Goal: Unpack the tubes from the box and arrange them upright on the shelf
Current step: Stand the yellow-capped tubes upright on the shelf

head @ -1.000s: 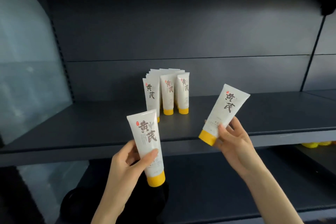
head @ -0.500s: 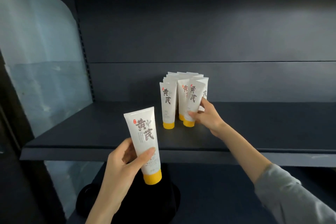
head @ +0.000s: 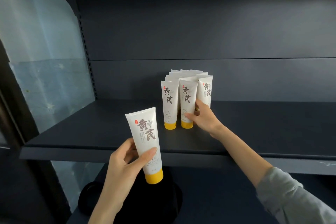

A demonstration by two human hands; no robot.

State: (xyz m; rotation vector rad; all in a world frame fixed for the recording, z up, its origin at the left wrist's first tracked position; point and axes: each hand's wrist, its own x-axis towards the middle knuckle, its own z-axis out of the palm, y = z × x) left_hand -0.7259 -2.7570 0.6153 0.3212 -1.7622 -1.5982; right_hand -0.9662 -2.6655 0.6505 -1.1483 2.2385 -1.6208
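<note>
While our left hand [head: 123,167] grips a spare tube [head: 145,143] cap-down before the shelf [head: 91,132], the front tube [head: 187,100] stands upright on it beside the other tubes [head: 169,96], pinched low by our right hand [head: 203,118]. We judge this placement nearly done: next, release gently without toppling neighbours, then stand the spare tube alongside

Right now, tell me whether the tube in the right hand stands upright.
Upright: the tube stands cap-down on the shelf beside the others, right hand gripping it low.
</note>
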